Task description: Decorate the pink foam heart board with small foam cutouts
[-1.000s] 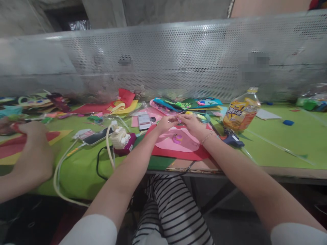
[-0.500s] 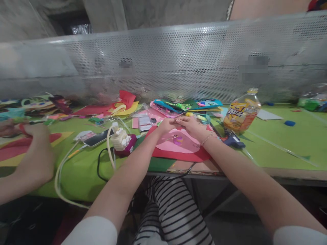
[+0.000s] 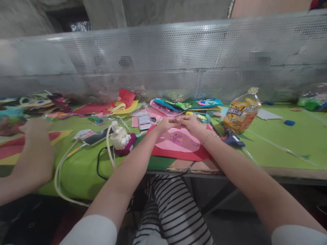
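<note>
My left hand [image 3: 168, 124] and my right hand [image 3: 189, 122] meet fingertip to fingertip above a pink felt piece [image 3: 185, 147]. Both have their fingers pinched together; whatever is between them is too small to make out. A small purple and yellow shape [image 3: 177, 139] sits on the pink piece. Under it lies a red sheet [image 3: 184, 156], with a green sheet [image 3: 158, 163] below that. Beside my right wrist rests a dark blue glue gun [image 3: 233, 139]. Behind my hands are colourful felt pieces [image 3: 187, 103] with small decorations.
A bottle of orange liquid [image 3: 242, 110] stands to the right. Left of my arm are a power adapter stack [image 3: 120, 137], a phone [image 3: 98, 136] and looping cables [image 3: 57, 180]. At far left a co-worker's hand [image 3: 38, 136] works over red and yellow sheets. A perforated metal panel [image 3: 163, 64] backs the table.
My hands stay nearly in place, fingertips still together over the pink piece. The co-worker's hand at the left has shifted slightly.
</note>
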`<action>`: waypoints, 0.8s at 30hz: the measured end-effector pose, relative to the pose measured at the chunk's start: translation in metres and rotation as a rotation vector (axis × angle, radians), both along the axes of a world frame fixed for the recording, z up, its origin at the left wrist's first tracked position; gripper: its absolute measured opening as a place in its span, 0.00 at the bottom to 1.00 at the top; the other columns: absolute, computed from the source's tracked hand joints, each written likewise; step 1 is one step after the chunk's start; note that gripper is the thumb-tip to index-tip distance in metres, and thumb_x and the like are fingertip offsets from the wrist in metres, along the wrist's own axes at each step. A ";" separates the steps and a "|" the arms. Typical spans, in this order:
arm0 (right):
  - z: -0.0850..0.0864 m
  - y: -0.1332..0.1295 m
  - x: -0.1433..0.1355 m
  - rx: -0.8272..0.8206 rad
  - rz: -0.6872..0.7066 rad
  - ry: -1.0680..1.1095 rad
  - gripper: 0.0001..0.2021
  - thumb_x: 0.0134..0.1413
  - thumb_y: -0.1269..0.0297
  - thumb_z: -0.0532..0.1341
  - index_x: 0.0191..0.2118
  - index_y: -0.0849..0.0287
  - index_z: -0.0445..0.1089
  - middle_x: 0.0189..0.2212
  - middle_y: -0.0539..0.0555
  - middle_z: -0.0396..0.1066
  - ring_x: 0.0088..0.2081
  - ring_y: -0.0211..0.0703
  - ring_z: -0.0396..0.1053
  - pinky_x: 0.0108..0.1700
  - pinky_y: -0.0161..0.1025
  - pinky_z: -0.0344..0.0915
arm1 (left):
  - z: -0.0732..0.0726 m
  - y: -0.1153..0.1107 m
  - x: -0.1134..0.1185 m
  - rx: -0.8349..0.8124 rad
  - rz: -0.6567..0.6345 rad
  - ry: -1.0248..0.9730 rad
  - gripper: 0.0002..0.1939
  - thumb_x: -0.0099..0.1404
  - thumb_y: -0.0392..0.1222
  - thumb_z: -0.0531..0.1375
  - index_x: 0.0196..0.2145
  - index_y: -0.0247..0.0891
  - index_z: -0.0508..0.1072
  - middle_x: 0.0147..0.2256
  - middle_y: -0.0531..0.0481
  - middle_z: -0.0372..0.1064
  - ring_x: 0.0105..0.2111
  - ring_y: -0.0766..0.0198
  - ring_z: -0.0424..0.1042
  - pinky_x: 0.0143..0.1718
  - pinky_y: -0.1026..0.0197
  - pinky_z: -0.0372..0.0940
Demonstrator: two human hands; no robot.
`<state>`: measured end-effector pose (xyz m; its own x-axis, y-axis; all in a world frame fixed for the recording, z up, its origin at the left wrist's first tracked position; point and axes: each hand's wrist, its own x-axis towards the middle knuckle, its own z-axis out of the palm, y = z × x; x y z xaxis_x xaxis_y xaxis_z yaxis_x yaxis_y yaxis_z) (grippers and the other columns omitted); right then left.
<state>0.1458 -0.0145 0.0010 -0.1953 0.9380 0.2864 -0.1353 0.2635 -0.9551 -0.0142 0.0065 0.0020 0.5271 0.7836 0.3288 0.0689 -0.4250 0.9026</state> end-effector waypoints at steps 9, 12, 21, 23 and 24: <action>0.001 -0.002 -0.001 0.050 -0.047 -0.079 0.20 0.30 0.50 0.69 0.21 0.62 0.66 0.17 0.46 0.62 0.20 0.29 0.55 0.23 0.33 0.50 | -0.002 0.001 0.000 -0.031 0.010 -0.007 0.20 0.42 0.47 0.69 0.32 0.31 0.76 0.29 0.48 0.74 0.30 0.66 0.71 0.38 0.61 0.63; 0.002 -0.003 -0.001 0.045 -0.067 -0.092 0.21 0.30 0.49 0.69 0.21 0.62 0.65 0.16 0.45 0.60 0.20 0.29 0.54 0.23 0.33 0.49 | 0.000 -0.001 0.001 -0.049 0.004 -0.017 0.20 0.42 0.47 0.69 0.32 0.31 0.76 0.29 0.48 0.74 0.30 0.66 0.71 0.38 0.61 0.63; 0.002 -0.003 0.000 0.068 -0.004 -0.107 0.20 0.33 0.49 0.68 0.27 0.63 0.71 0.22 0.51 0.68 0.24 0.33 0.61 0.28 0.34 0.58 | 0.001 -0.001 -0.002 -0.111 -0.083 -0.001 0.23 0.44 0.51 0.68 0.34 0.31 0.77 0.32 0.44 0.75 0.32 0.64 0.71 0.38 0.61 0.62; 0.002 -0.002 0.000 0.086 0.004 -0.111 0.20 0.35 0.48 0.67 0.28 0.62 0.71 0.23 0.51 0.68 0.24 0.33 0.61 0.28 0.34 0.58 | 0.001 -0.001 -0.003 -0.121 -0.080 -0.016 0.22 0.44 0.51 0.68 0.33 0.31 0.77 0.31 0.44 0.74 0.31 0.66 0.70 0.37 0.62 0.61; 0.001 -0.002 0.000 0.095 0.009 -0.113 0.20 0.36 0.48 0.67 0.28 0.62 0.72 0.24 0.51 0.68 0.24 0.33 0.61 0.28 0.34 0.58 | 0.001 -0.001 -0.003 -0.129 -0.076 -0.021 0.22 0.44 0.51 0.68 0.32 0.31 0.77 0.31 0.45 0.74 0.31 0.67 0.70 0.37 0.62 0.61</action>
<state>0.1460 -0.0160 0.0021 -0.2394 0.9060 0.3491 -0.0309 0.3523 -0.9354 -0.0172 0.0051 0.0028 0.5805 0.7784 0.2389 0.0219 -0.3082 0.9511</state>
